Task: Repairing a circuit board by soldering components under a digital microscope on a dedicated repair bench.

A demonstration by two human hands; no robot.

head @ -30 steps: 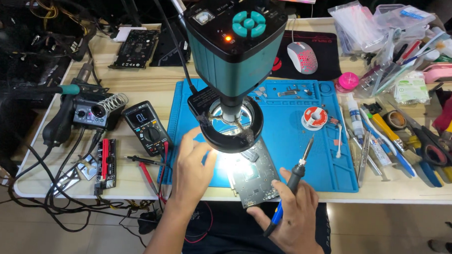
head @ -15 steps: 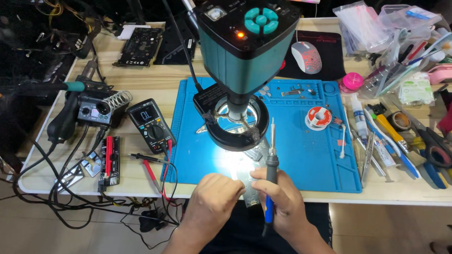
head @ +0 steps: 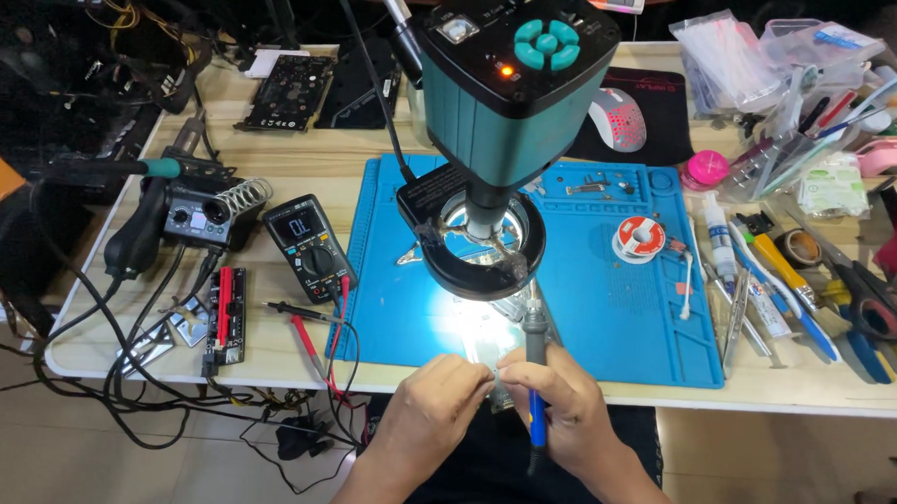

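My left hand and my right hand meet at the near edge of the blue work mat. Together they pinch a small silver device, mostly hidden by my fingers. My right hand also grips a blue-handled screwdriver, which stands upright with its dark shaft pointing up toward the black ring light. The teal microscope head hangs over the mat and throws a bright patch of light just beyond my hands.
A multimeter with red and black probes lies left of the mat, beside a soldering station and a red circuit board. A solder spool sits on the mat. Pliers, cutters and tubes crowd the right side; a mouse lies behind.
My left hand has pulled back from under the ring light toward the table edge, bringing the silver device. My right hand has swung in from the right and now holds the screwdriver upright.
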